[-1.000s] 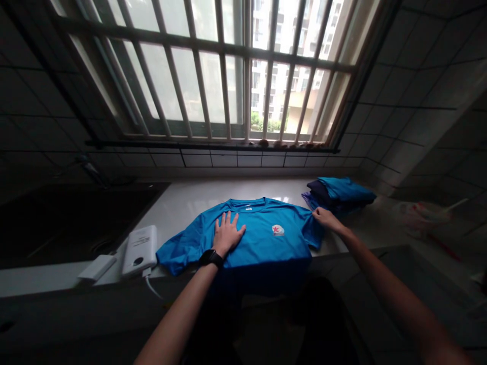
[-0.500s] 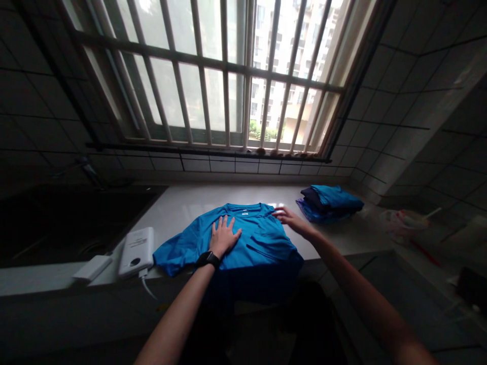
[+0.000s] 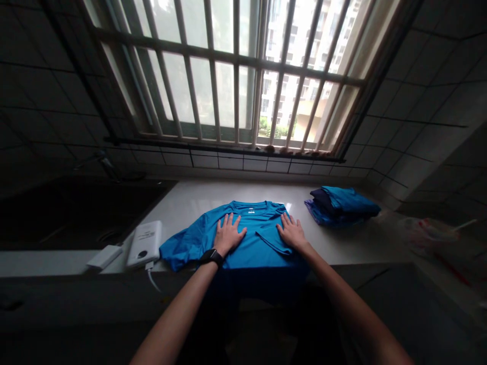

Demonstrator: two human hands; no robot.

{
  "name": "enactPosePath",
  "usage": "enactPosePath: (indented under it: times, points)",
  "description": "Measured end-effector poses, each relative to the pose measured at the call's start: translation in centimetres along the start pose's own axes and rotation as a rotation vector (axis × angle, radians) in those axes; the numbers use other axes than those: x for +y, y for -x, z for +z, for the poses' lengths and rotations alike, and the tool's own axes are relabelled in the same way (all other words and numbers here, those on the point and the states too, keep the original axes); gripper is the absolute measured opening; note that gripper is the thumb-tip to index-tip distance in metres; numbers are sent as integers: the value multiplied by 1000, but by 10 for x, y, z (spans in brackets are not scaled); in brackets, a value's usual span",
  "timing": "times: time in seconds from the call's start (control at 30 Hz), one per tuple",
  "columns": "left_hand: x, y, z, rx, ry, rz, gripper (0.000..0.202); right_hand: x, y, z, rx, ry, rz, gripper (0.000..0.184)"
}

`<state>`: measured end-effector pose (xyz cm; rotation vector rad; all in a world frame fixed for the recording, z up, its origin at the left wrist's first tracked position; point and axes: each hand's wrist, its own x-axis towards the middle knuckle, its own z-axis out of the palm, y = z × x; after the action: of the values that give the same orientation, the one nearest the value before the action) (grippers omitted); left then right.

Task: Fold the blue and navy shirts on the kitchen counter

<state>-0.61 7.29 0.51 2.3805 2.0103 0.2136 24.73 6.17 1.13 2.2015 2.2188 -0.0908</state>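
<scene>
A blue T-shirt (image 3: 249, 248) lies on the pale countertop (image 3: 236, 190), its neckline toward the window and its lower part hanging over the front edge. Its left sleeve is spread out to the left, while the right sleeve is folded inward across the body. My left hand (image 3: 228, 235) rests flat on the shirt's left half with the fingers spread; a black watch (image 3: 212, 257) is on that wrist. On the right side my right hand (image 3: 291, 232) lies flat with open fingers, at the folded sleeve and the shirt's right edge.
A stack of folded clothes (image 3: 344, 205) sits at the back right. To the left are a white power bank (image 3: 144, 244) with a cable, a small white box (image 3: 104, 257) and a dark sink (image 3: 76, 213). A plastic bag (image 3: 428, 233) lies far right. Behind stands a barred window (image 3: 228, 101).
My right hand has come down from the shirt's right shoulder to lie flat on its right side. The left hand stays on the shirt. The camera view has shifted slightly left.
</scene>
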Motion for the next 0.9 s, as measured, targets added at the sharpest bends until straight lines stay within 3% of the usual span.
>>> enactPosePath:
  times: [0.2,0.33,0.4,0.67,0.8,0.9]
  points:
    - [2,4,-5,-12,36,0,66,-7,-5,-5,-6,45,59,62]
    - [2,5,-5,-8,40,-11,66,-22,12,5,20,-8,-210,63]
    - [2,4,-4,-1,28,-6,66,-25,18,12,-24,-42,-266,64]
    - [1,1,-1,-36,36,0,68,-19,-2,13,0,-61,-119,67]
    - [-9,-11,-18,-73,233,-10,55,-22,-8,10,32,-92,-34,69]
    - [-37,-19,-46,-62,302,-35,53,-23,-8,10,38,-103,-21,70]
